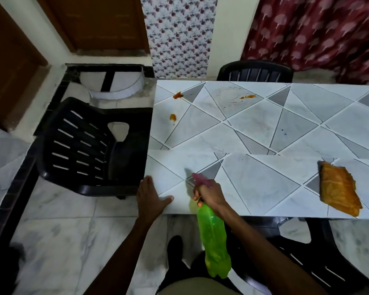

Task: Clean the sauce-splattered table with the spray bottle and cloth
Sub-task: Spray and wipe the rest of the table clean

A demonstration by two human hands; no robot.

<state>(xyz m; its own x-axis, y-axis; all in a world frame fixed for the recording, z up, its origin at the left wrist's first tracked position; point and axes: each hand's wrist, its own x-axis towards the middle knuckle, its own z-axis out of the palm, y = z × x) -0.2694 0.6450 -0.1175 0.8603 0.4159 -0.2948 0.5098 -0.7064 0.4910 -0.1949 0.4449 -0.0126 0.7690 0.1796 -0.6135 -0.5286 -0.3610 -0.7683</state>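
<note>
Head: right hand (209, 192) grips bottle (213, 237); left hand (150, 196) flat.

One camera, worn on the person's head, looks forward and steeply down from standing height over the near edge of the table (264, 128). The table's left end fills the middle and right of the frame. The left hand (151, 199) and the right hand (211, 193), holding the spray bottle (213, 237), sit close and low at centre. The wide lens bows the floor (62, 231) and far wall (213, 39); the curtain (317, 28) at top right seems smeared.
</note>
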